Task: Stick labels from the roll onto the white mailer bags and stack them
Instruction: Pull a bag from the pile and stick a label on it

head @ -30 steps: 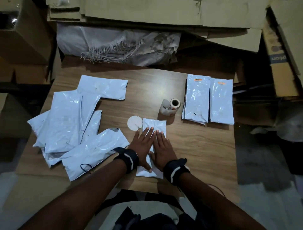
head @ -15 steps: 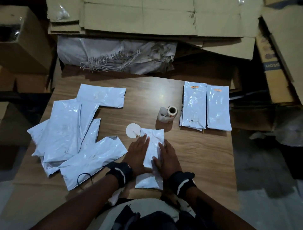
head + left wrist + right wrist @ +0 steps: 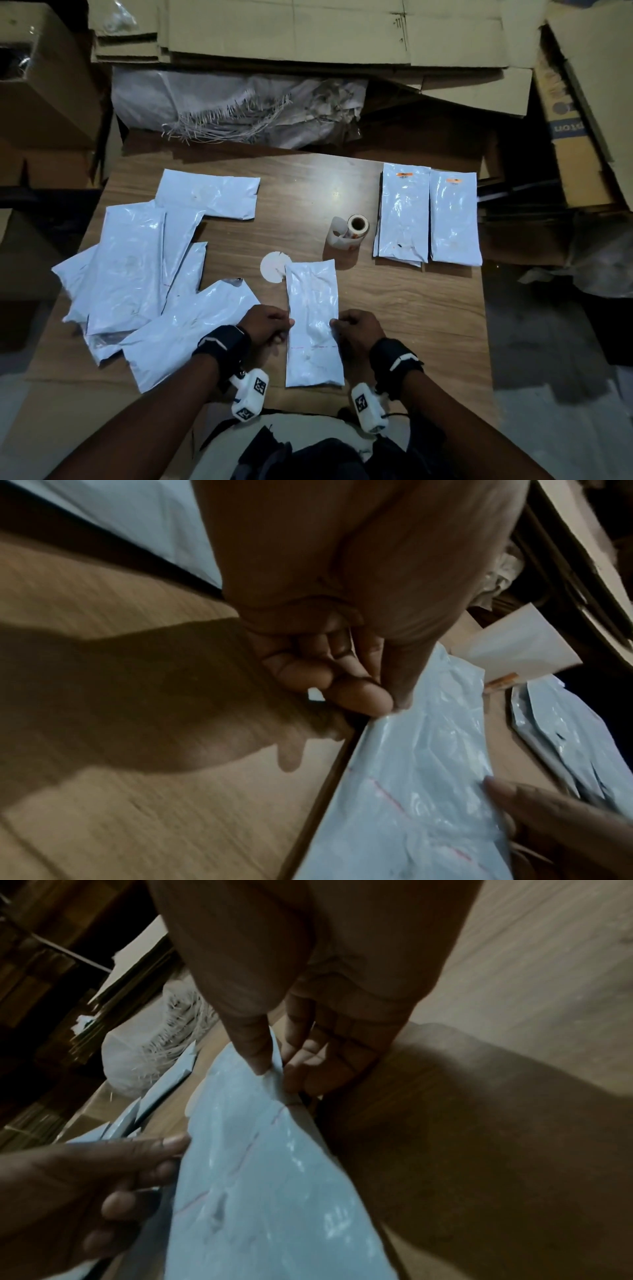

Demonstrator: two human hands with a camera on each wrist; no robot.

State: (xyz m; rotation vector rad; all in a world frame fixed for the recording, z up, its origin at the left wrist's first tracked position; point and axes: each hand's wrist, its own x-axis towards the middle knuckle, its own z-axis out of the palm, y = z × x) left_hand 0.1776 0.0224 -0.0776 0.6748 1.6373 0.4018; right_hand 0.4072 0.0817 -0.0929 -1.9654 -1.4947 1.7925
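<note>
A narrow white mailer bag (image 3: 313, 322) lies lengthwise on the wooden table (image 3: 411, 308) in front of me. My left hand (image 3: 270, 329) pinches its left edge between thumb and fingers (image 3: 363, 699), as the left wrist view shows on the bag (image 3: 428, 791). My right hand (image 3: 352, 329) pinches the right edge, thumb on top of the bag (image 3: 257, 1177). The label roll (image 3: 352, 229) lies on its side beyond the bag, a strip of backing curling off it. A round white disc (image 3: 272, 269) sits by the bag's far left corner.
A loose heap of white mailer bags (image 3: 137, 274) covers the table's left side. Two neat piles of bags with orange marks (image 3: 428, 216) sit at the right. Flattened cardboard (image 3: 308, 34) and a frayed woven sack (image 3: 239, 106) lie behind the table.
Both hands lay flat on the middle bag, pressing it; they have slid back and apart, and each now pinches a side edge of the bag.
</note>
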